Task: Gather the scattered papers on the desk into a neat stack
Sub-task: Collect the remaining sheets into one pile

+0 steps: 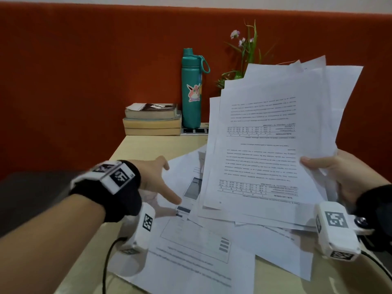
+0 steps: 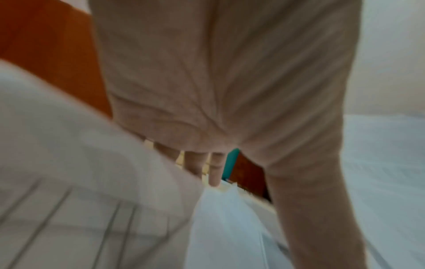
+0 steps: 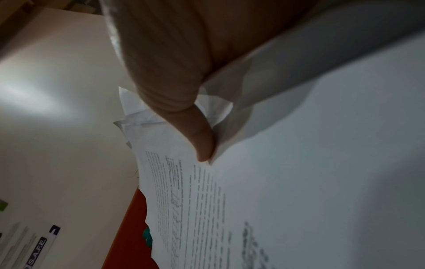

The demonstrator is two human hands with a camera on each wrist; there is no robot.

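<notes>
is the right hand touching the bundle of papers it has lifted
Touching. In the head view the right hand grips the bundle of papers, thumb pressed on the top sheet.

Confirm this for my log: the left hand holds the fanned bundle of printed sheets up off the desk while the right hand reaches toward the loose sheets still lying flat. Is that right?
Not quite: the hands are swapped. In the head view the right hand holds the fanned bundle of printed white sheets up off the pale wooden desk, thumb on top, while the left hand, fingers extended, reaches toward the loose white sheets lying flat.
</notes>
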